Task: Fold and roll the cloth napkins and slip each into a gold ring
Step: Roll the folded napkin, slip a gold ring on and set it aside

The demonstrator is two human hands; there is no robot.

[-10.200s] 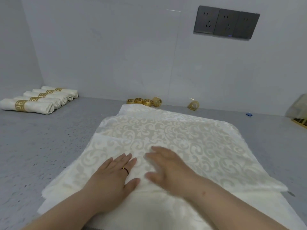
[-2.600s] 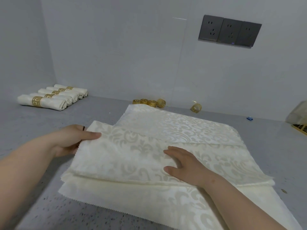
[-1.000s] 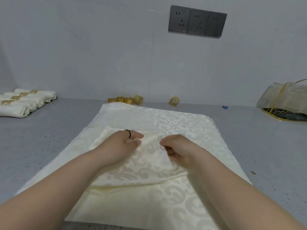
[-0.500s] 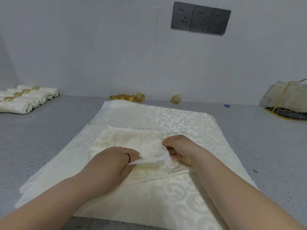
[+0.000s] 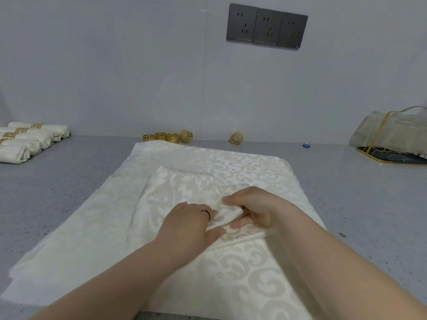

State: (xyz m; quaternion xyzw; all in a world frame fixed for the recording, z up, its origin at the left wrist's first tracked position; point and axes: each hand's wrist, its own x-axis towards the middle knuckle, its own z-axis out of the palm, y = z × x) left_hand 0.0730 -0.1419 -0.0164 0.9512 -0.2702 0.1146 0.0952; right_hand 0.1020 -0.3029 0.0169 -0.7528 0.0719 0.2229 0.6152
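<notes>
Grey speckled counter (image 5: pixel 57 192) runs back to a pale wall carrying three dark sockets (image 5: pixel 266 26). A stack of spread cream napkins (image 5: pixel 242 285) lies in the middle, its pinked near edge at the counter's front. On top, the folded napkin (image 5: pixel 180 192) is gripped at its near right end: the left hand (image 5: pixel 191 225) and right hand (image 5: pixel 256 207) both curl round the starting roll. Loose gold rings (image 5: pixel 167 136) line the wall behind; finished rolled napkins (image 5: pixel 27 139) sit far left, a wire basket (image 5: pixel 392 144) far right, with bare counter on both sides.
</notes>
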